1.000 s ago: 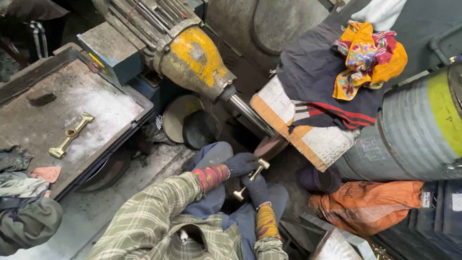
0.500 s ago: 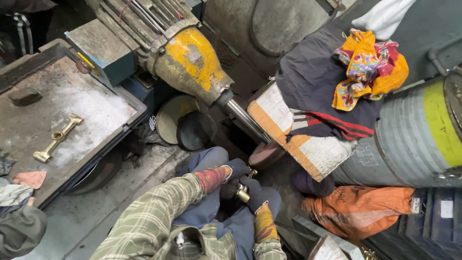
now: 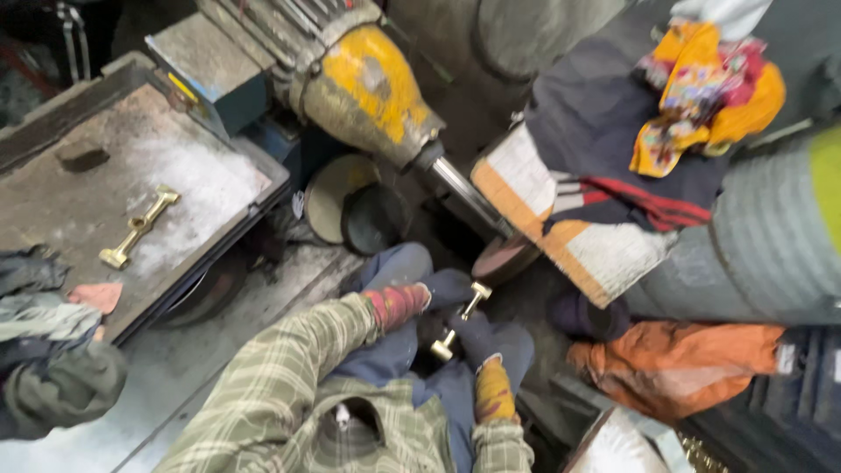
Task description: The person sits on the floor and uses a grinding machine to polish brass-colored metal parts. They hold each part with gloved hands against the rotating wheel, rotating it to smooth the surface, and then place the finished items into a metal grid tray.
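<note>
Both hands wear dark gloves with coloured cuffs, and together they hold a small brass fitting (image 3: 459,321), a short rod with a cross-piece at each end. The left hand (image 3: 435,293) has its grip closed around the upper part of the fitting, and the right hand (image 3: 477,340) has its grip closed around the lower part, so the piece lies tilted between the two grips, with one end pointing up and away from the person. Just beyond the upper end of the fitting is a dark round wheel (image 3: 504,258) at the tip of a steel shaft, which comes out of a big yellow machine housing (image 3: 372,88); the picture is blurred here, so I cannot tell if the brass touches the wheel or only stands very near to it. The sleeves are of green checked cloth, and the hands rest over the blue trousers of the person. Far to the left of the grips, on a dusty metal worktop (image 3: 79,210), lies a second brass fitting (image 3: 138,225) of the same shape, well apart from the hands. To the right of the grips, a pile of folded cloths (image 3: 604,166) in dark, striped and yellow colours rests against a grey drum (image 3: 771,245), and below it lies an orange cloth (image 3: 674,368).
</note>
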